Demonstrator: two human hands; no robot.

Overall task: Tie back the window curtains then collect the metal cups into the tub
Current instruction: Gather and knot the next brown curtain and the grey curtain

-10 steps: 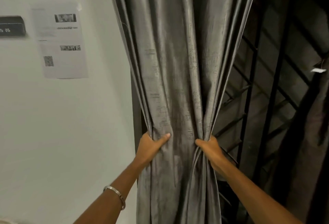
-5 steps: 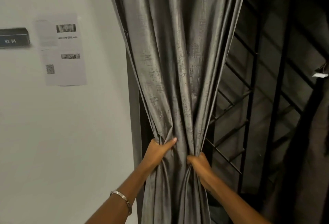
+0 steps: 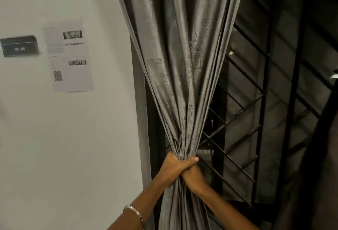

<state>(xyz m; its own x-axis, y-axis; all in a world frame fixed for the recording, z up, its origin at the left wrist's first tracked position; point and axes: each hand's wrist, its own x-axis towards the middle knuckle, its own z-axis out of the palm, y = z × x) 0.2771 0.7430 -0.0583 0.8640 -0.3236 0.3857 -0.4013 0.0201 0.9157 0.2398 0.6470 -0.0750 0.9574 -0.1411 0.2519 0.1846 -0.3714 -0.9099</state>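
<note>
Both hands wrap the grey curtain (image 3: pixel 184 61) into one tight bunch at window's left edge, prob. to hold it narrow for a tie. Left hand (image 3: pixel 175 164) grips w/ thumb across the front; right hand (image 3: pixel 193 175) clenches the fabric just below, touching the left. Curtain fans out above, hangs loose below. Window grille (image 3: pixel 256 120) bare to the right. No tie, cups or tub in view.

Dim, soft indoor light, dark at the right.
The wall (image 3: pixel 73 147) is evenly lit; the curtain (image 3: pixel 184 65) shows sheen; the hands (image 3: pixel 182 169) are slightly blurred; the edges bend.
</note>
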